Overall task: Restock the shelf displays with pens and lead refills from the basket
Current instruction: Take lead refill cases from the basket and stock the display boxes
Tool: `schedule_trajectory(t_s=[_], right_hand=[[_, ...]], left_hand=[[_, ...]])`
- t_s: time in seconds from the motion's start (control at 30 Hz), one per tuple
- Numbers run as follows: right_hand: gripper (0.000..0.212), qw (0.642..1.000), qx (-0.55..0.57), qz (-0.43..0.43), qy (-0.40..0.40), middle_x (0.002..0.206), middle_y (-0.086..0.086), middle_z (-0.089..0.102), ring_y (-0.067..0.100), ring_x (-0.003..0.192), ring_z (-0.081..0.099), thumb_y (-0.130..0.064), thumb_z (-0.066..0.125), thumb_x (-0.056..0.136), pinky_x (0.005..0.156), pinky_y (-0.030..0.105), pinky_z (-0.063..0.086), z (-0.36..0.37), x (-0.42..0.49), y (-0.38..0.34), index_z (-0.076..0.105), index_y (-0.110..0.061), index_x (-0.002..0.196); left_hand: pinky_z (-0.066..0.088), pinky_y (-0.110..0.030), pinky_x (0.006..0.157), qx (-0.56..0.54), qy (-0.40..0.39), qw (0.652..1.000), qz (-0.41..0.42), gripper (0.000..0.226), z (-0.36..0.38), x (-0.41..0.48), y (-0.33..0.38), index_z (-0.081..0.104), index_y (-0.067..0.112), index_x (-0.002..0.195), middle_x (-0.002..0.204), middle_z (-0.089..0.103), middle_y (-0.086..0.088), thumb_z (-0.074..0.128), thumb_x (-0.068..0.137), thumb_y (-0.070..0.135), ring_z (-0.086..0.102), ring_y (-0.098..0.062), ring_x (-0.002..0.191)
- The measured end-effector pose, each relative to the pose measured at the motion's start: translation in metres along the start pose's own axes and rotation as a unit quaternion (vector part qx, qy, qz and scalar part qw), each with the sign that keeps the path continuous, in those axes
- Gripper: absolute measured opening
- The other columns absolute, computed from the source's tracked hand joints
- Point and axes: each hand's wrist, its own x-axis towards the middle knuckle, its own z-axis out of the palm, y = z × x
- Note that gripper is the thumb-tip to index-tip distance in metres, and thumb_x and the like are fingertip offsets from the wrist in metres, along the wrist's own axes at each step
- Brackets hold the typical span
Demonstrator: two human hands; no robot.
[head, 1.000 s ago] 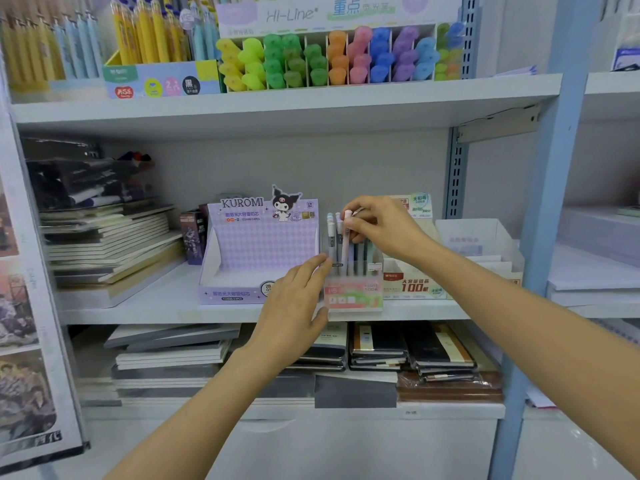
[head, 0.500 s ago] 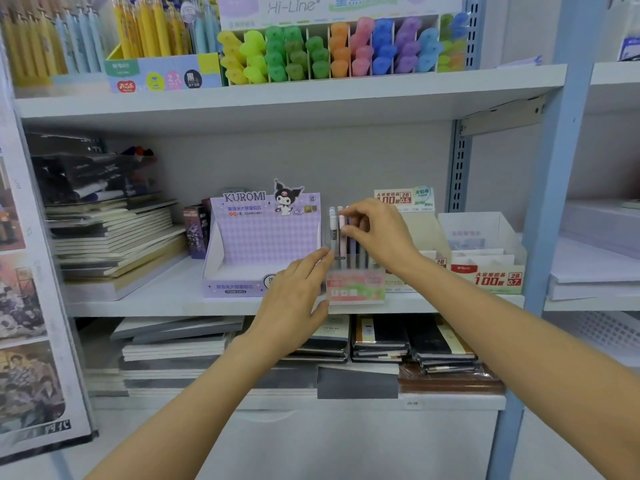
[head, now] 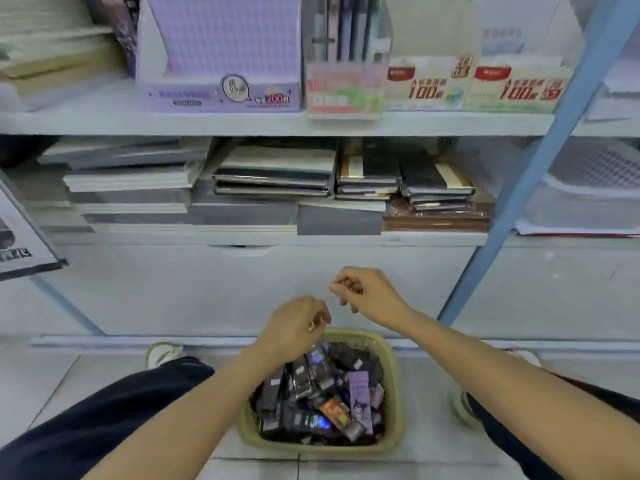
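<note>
Both hands hang above the green basket (head: 396,382) at six o'clock (it is crammed with dark refill packs (head: 313,382)). The left hand (head: 294,329) and right hand (head: 369,296) have loosely curled fingers and grasp nothing. The pen display (head: 346,86) stands at twelve o'clock on the shelf (head: 207,123).

1. I am looking at a stationery shop: a white shelf (head: 242,124) on a blue metal upright (head: 512,202) carries goods in printed cardboard display boxes.
2. At the shelf's front edge a purple display box (head: 221,95) stands beside a holder of pens (head: 346,29), with two boxes printed "100" (head: 429,86) just to the right.
3. On the level below, I see notebooks (head: 277,178) stacked in several piles.
4. On the tiled floor a green basket (head: 398,393) holds many small packets (head: 311,382) of stock.
</note>
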Motion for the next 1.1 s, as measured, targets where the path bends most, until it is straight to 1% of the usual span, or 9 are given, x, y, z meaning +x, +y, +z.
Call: schedule_trajectory(t_s=[0.1,0.2,0.27,0.47,0.67,0.77,0.83,0.97,1.1], right_hand=[[0.013,0.985,-0.076,0.095,-0.126,0.091,0.002,0.072,0.02,0.084,0.067,-0.027,0.066,0.09,0.078,0.035,0.054,0.044,-0.019,0.074,0.069,-0.015,0.095],[0.018,0.958,-0.093,0.192,-0.192,0.099,0.004,0.069,0.021,0.093,0.065,-0.026,0.067,0.089,0.084,0.036,0.052,0.079,-0.047,0.132,0.064,-0.016,0.104],[0.031,0.948,-0.092,0.252,-0.175,0.099,0.011,0.065,0.026,0.092,0.063,-0.021,0.067,0.089,0.081,0.036,0.05,0.097,-0.064,0.158,0.054,-0.009,0.114],[0.041,0.944,-0.095,0.293,-0.12,0.113,0.011,0.061,0.029,0.101,0.06,-0.022,0.07,0.087,0.084,0.037,0.048,0.126,-0.077,0.19,0.052,-0.008,0.121],[0.034,0.952,-0.052,0.279,-0.112,0.085,0.0,0.057,0.018,0.08,0.056,-0.016,0.073,0.085,0.071,0.032,0.044,0.132,-0.078,0.193,0.05,-0.012,0.11],[0.032,0.955,-0.015,0.281,-0.091,0.082,0.004,0.059,0.02,0.079,0.058,-0.009,0.073,0.083,0.075,0.035,0.047,0.123,-0.071,0.193,0.054,-0.009,0.108],[0.031,0.957,0.012,0.284,-0.062,0.087,0.009,0.063,0.025,0.083,0.061,-0.007,0.071,0.084,0.078,0.039,0.05,0.112,-0.066,0.194,0.054,-0.007,0.109],[0.031,0.952,0.068,0.291,-0.067,0.096,0.016,0.067,0.024,0.085,0.063,-0.007,0.073,0.083,0.082,0.042,0.052,0.094,-0.057,0.193,0.053,-0.01,0.107],[0.029,0.924,0.174,0.313,-0.131,0.089,0.006,0.071,0.017,0.08,0.068,-0.007,0.071,0.086,0.079,0.039,0.056,0.088,-0.056,0.188,0.053,-0.008,0.109]], left_hand=[[0.043,-0.031,0.075,-0.006,-0.157,0.986,-0.059,0.013,0.076,-0.018,-0.029,0.066,0.016,0.098,0.098,0.069,-0.002,0.057,0.091,0.021,0.062,-0.022,0.093],[0.046,-0.032,0.081,-0.034,-0.212,0.966,-0.144,0.02,0.133,-0.035,-0.048,0.066,0.016,0.106,0.108,0.07,-0.003,0.058,0.092,0.027,0.062,-0.022,0.102],[0.046,-0.033,0.081,-0.066,-0.225,0.95,-0.205,0.026,0.162,-0.041,-0.053,0.066,0.013,0.108,0.109,0.07,-0.006,0.058,0.092,0.033,0.063,-0.025,0.102],[0.045,-0.035,0.071,-0.157,-0.135,0.906,-0.37,0.043,0.21,-0.036,-0.049,0.055,0.009,0.1,0.099,0.068,-0.01,0.064,0.088,0.05,0.063,-0.029,0.092],[0.051,-0.039,0.074,-0.093,-0.093,0.889,-0.439,0.063,0.221,-0.022,-0.033,0.057,0.006,0.103,0.103,0.064,-0.011,0.075,0.073,0.058,0.061,-0.031,0.101],[0.048,-0.034,0.067,-0.129,-0.106,0.874,-0.455,0.048,0.222,-0.019,-0.035,0.066,0.01,0.086,0.092,0.07,-0.009,0.08,0.07,0.053,0.065,-0.029,0.094],[0.042,-0.031,0.059,-0.199,-0.119,0.852,-0.469,0.042,0.222,-0.02,-0.041,0.066,0.009,0.069,0.076,0.073,-0.007,0.081,0.071,0.048,0.068,-0.027,0.076],[0.044,-0.031,0.057,-0.35,-0.091,0.799,-0.481,0.03,0.216,-0.022,-0.046,0.07,0.003,0.067,0.067,0.071,-0.01,0.083,0.076,0.028,0.06,-0.023,0.057],[0.053,-0.024,0.05,-0.513,-0.101,0.698,-0.489,0.015,0.195,-0.026,-0.048,0.063,0.004,0.088,0.082,0.071,-0.01,0.07,0.089,0.018,0.067,-0.019,0.063]])
